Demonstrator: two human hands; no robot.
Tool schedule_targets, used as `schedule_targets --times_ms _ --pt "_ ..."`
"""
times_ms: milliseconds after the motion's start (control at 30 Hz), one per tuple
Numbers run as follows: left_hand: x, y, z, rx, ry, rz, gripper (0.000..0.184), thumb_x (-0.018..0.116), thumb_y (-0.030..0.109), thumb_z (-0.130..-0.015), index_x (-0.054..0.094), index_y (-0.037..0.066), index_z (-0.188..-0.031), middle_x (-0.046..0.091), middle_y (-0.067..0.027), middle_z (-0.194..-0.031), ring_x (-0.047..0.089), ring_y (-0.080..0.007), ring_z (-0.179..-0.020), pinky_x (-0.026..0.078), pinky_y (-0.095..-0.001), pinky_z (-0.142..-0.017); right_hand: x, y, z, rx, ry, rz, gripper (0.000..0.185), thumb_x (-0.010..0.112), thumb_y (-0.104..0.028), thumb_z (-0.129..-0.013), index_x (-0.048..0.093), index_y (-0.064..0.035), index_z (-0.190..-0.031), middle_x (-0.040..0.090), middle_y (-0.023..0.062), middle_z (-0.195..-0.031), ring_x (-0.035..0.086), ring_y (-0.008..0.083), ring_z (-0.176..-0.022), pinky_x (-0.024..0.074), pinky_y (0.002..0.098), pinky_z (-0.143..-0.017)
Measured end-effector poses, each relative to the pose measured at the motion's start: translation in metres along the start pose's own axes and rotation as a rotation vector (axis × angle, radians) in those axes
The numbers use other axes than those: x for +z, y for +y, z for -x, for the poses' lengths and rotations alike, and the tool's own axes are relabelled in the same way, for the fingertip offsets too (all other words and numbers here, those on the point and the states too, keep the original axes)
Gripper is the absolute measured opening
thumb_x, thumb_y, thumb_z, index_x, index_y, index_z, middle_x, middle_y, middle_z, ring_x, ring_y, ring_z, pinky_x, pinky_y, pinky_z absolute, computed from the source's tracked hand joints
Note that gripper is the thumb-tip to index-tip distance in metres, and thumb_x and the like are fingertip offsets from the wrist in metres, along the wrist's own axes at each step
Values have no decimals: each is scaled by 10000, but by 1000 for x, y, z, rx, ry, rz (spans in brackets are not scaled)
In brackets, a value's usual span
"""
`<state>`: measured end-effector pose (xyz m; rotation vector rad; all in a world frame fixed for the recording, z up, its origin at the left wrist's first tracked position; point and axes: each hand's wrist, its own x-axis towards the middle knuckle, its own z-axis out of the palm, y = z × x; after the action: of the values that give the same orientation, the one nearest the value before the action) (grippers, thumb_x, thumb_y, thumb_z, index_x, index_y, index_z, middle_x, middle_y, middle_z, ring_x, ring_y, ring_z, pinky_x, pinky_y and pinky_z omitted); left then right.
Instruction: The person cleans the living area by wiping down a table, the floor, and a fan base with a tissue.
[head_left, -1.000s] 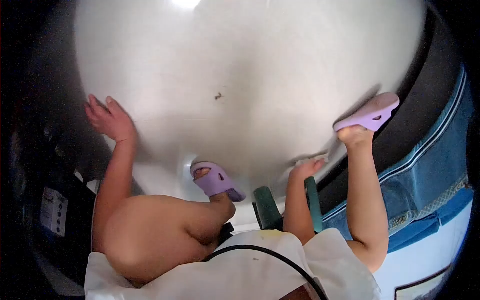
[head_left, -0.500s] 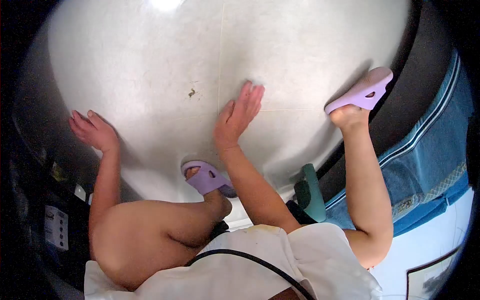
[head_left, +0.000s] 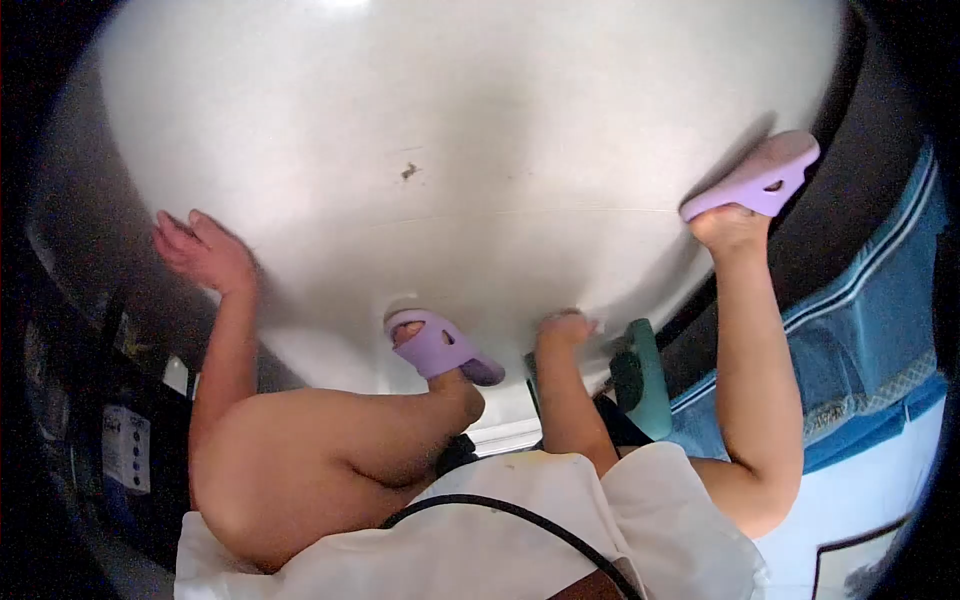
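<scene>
My left hand point(head_left: 208, 252) is at the left edge of the pale floor, its fingers spread and nothing held. My right hand point(head_left: 566, 328) is low over the floor between my two feet, close to a green plastic stool point(head_left: 648, 380). It is smeared by motion, and its fingers are too blurred to show whether they hold anything. A small dark smudge point(head_left: 409, 171) marks the pale floor point(head_left: 560, 110) ahead of both hands. I wear lilac slippers: the left slipper point(head_left: 437, 345) lies near the middle, the right slipper point(head_left: 757, 180) farther right.
Blue denim-like fabric point(head_left: 870, 320) with a striped edge hangs along the right side. Dark furniture with a printed white label point(head_left: 127, 450) stands at the left. A black cord point(head_left: 500, 505) crosses my white shirt point(head_left: 460, 545).
My right hand has drawn back from the middle of the floor toward my body, beside the green stool. My left hand stays at the left edge. The whole view has shifted slightly.
</scene>
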<state>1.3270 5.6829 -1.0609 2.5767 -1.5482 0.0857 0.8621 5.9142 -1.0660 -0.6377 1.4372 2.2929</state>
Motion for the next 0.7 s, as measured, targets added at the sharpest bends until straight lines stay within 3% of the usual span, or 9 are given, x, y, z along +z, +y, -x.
schedule_targets --times_ms 33,67,133,167,333,467,533,633,700 --pt "-2 3 0 8 0 -14 494 436 311 -886 379 7 -1272 352 -248 -1293 303 -385 -1215 252 -485 -989 -23 -11 51 -67 -88 -278 777 449 -511 -824 239 20 -1352 203 203 -1419 102 360 -1335 97 460 -1078" --pt "-4 9 0 -11 1 -9 491 436 307 -885 382 4 -1268 347 -252 -1296 306 -387 -1213 254 -483 -989 -5 -69 41 337 75 -525 720 415 -444 -887 126 -21 -1393 36 248 -1437 31 449 -1313 19 518 -1066" --pt "-2 6 -3 -47 -13 25 494 438 313 -881 383 17 -1273 334 -253 -1304 313 -392 -1208 257 -492 -983 -44 -48 108 42 516 -2048 855 499 -412 -846 -10 22 -1379 -30 292 -1415 -16 472 -1302 21 504 -1069" --pt "-2 6 -3 -50 -5 22 494 438 313 -881 383 17 -1273 334 -253 -1304 313 -392 -1208 257 -492 -983 -49 -48 124 32 518 -2051 855 499 -412 -846 -10 22 -1379 -30 292 -1415 -16 472 -1302 21 504 -1069" --pt "-3 13 -6 -61 18 -1 494 460 315 -864 397 36 -1267 337 -252 -1308 312 -387 -1214 255 -500 -981 -81 -42 188 -829 892 -1551 918 549 -483 -780 56 -1 -1385 -22 344 -1391 -51 481 -1300 -19 589 -1021" --pt "-9 16 -8 -37 3 30 497 466 322 -861 393 55 -1274 329 -249 -1316 317 -388 -1207 257 -504 -973 -92 -38 194 -802 946 -1534 937 612 -418 -729 84 5 -1378 5 341 -1391 -39 492 -1296 -24 596 -1014" --pt "-13 16 -6 -39 5 22 495 469 319 -860 395 57 -1274 330 -249 -1315 320 -388 -1203 258 -502 -972 -99 -41 196 -691 883 -1569 888 442 -537 -794 80 27 -1378 40 296 -1404 0 472 -1301 11 571 -1023" --pt "-15 19 -8 -27 15 13 494 474 311 -860 393 59 -1277 331 -249 -1314 323 -388 -1200 257 -502 -973 -156 -40 226 -634 976 -1690 877 558 -245 -676 104 9 -1382 107 257 -1412 32 436 -1317 18 557 -1034" --pt "-15 19 -5 -17 18 2 495 475 307 -860 388 59 -1280 331 -248 -1315 322 -389 -1200 255 -503 -975 -198 -30 245 -747 850 -1684 859 549 -273 -703 112 47 -1369 107 249 -1420 8 419 -1329 -4 556 -1035"
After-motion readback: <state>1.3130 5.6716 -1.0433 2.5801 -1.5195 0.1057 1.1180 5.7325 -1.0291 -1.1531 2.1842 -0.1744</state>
